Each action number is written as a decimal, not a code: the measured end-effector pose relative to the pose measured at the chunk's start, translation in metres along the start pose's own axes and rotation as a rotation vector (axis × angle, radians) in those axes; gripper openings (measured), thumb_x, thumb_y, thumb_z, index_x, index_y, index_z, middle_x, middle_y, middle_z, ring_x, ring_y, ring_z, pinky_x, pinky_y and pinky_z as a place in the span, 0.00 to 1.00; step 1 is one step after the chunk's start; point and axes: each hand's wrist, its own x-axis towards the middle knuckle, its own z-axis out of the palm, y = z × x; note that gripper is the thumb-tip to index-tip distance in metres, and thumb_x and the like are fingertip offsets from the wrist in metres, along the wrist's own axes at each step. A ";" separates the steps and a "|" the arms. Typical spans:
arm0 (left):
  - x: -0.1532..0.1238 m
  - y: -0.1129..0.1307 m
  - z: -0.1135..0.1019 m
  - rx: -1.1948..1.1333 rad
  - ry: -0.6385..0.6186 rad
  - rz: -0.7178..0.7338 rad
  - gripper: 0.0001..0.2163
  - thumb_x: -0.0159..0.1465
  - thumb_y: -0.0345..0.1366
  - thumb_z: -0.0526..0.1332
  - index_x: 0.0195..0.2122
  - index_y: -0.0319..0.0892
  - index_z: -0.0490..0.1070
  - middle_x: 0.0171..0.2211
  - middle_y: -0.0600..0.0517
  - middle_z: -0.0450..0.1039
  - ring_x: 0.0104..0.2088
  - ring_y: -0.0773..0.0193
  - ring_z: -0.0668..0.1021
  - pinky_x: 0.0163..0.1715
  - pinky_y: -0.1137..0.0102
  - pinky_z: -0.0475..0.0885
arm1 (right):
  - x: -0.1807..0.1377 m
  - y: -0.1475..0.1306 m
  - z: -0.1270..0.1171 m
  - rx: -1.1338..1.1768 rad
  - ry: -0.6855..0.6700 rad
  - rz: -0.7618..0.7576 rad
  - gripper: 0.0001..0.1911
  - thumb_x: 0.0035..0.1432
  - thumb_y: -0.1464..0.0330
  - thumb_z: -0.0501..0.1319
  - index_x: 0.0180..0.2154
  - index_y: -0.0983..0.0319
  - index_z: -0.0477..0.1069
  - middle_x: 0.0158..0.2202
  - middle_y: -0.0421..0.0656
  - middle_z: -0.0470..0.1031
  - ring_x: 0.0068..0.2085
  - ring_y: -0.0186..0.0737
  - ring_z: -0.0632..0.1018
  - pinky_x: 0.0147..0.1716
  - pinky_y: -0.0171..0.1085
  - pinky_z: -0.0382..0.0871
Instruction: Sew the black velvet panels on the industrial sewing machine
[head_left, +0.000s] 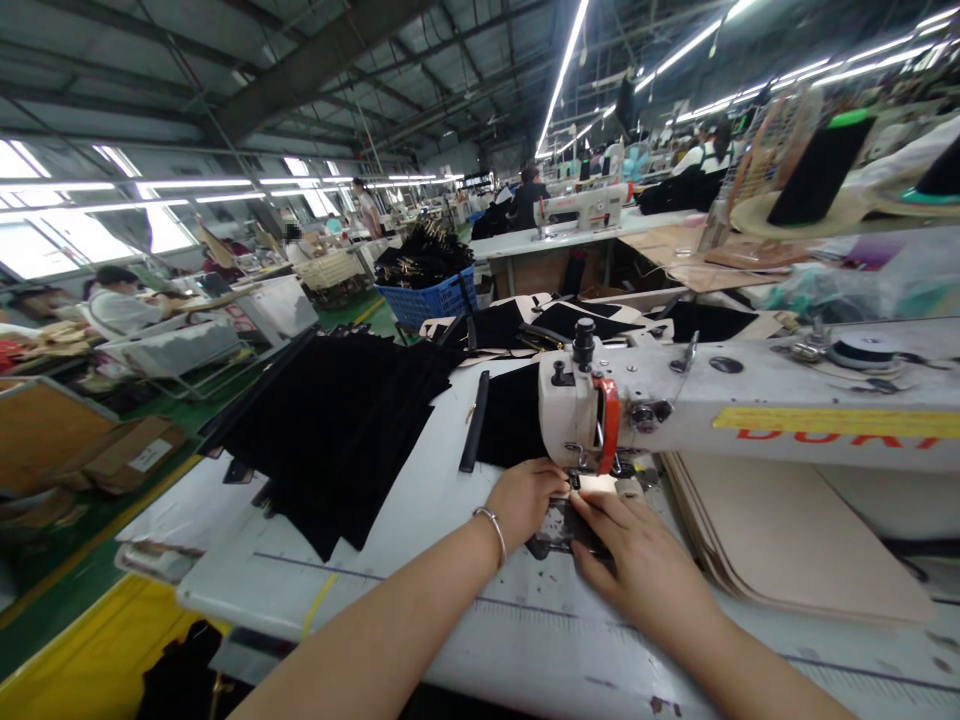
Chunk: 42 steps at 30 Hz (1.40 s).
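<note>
Watching through the head camera, I have the left hand bent at the wrist, its fingertips tucked in against the needle end of the sewing machine. From here I cannot tell whether they pinch anything or only press down. A thin bracelet sits on that wrist.

The right hand lies flat, fingers stretched and close together, pressing on a small dark piece. That piece lies on the white table directly below the machine's head, between the two hands and touching both, as far as I can make out.

Just left of the head a narrow black strip lies on the table. Farther left a fanned stack of black fabric spreads toward the table's edge. To the right, under the machine's arm, sits a pile of tan sheets. Well behind, a blue basket is heaped with dark goods, and other people sit at machines along the hall.
</note>
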 end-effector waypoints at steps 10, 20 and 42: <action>0.005 -0.002 -0.002 0.037 -0.013 0.001 0.11 0.61 0.22 0.58 0.39 0.39 0.77 0.43 0.50 0.77 0.46 0.64 0.77 0.49 0.70 0.73 | -0.001 0.001 0.004 -0.023 0.004 0.009 0.25 0.59 0.66 0.55 0.58 0.63 0.62 0.55 0.50 0.67 0.53 0.49 0.69 0.51 0.50 0.65; 0.008 -0.004 -0.002 0.009 -0.016 -0.037 0.10 0.62 0.24 0.58 0.37 0.40 0.78 0.44 0.50 0.77 0.45 0.64 0.77 0.49 0.71 0.72 | 0.000 0.001 0.003 -0.003 -0.034 0.029 0.25 0.60 0.66 0.55 0.59 0.64 0.60 0.57 0.50 0.65 0.55 0.49 0.67 0.54 0.51 0.63; 0.006 -0.004 -0.004 -0.059 -0.005 -0.076 0.14 0.59 0.21 0.56 0.36 0.43 0.78 0.43 0.52 0.76 0.45 0.63 0.76 0.49 0.70 0.71 | 0.000 0.002 0.007 -0.031 -0.004 0.106 0.24 0.60 0.64 0.54 0.56 0.64 0.62 0.53 0.52 0.67 0.52 0.51 0.69 0.52 0.51 0.63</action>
